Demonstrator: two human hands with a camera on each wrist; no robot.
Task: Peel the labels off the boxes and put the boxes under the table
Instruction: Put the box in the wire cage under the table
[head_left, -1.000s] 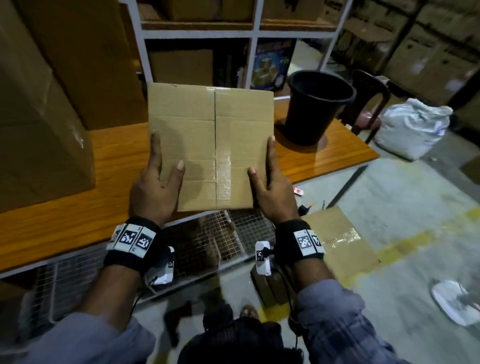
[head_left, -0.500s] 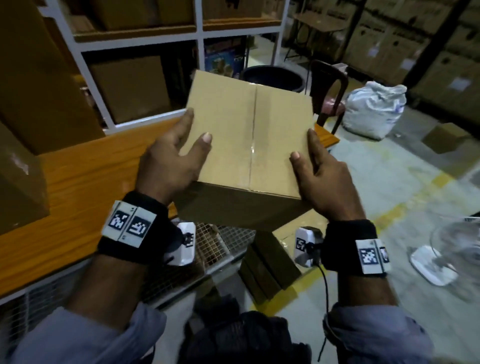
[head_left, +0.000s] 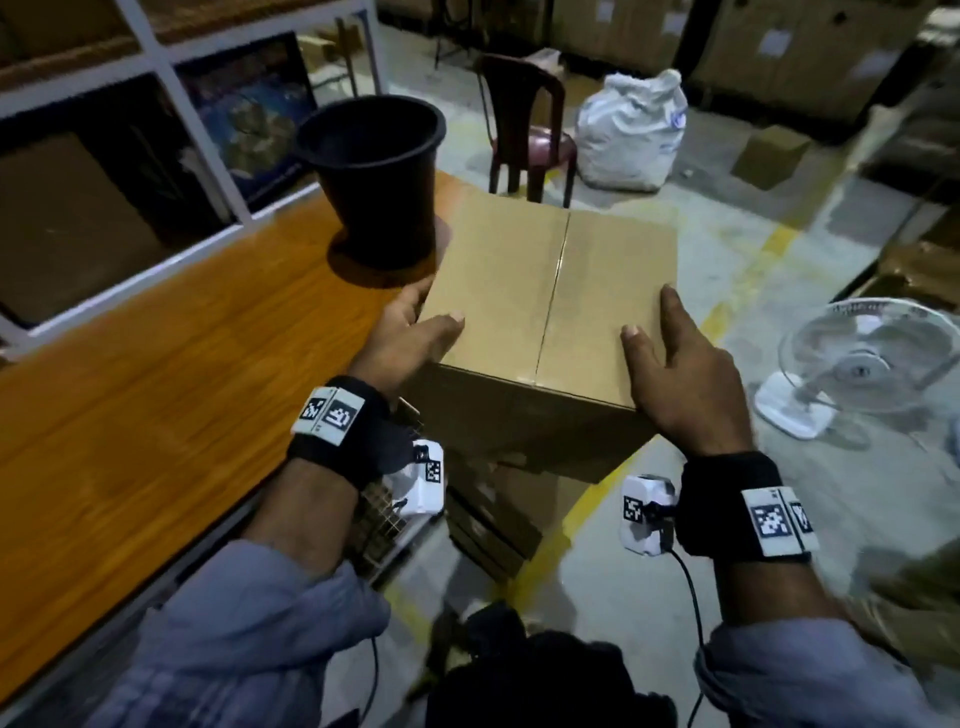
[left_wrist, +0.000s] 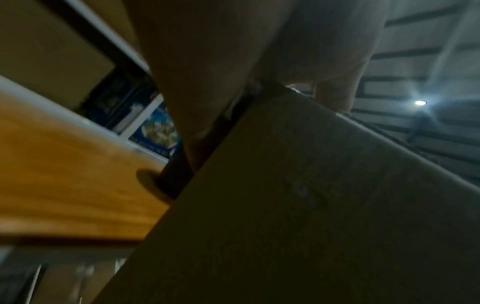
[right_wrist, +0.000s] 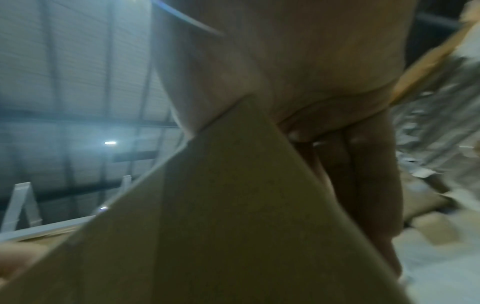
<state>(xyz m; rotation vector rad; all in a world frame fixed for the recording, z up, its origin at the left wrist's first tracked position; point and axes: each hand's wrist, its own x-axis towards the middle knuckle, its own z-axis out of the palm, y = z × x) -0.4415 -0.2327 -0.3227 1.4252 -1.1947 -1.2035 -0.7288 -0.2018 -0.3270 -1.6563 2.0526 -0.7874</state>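
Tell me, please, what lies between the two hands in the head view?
The cardboard box lies between them in the head view: the left hand holds its left side, the right hand its right side, each thumb lying on the taped top.

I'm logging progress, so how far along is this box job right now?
Done, apparently: no label shows on the top or near side of the box; other sides are hidden. In hand: left hand and right hand hold it by its sides in the air, just past the table edge. Left: it isn't under the table yet. A low stack sits on the floor below.
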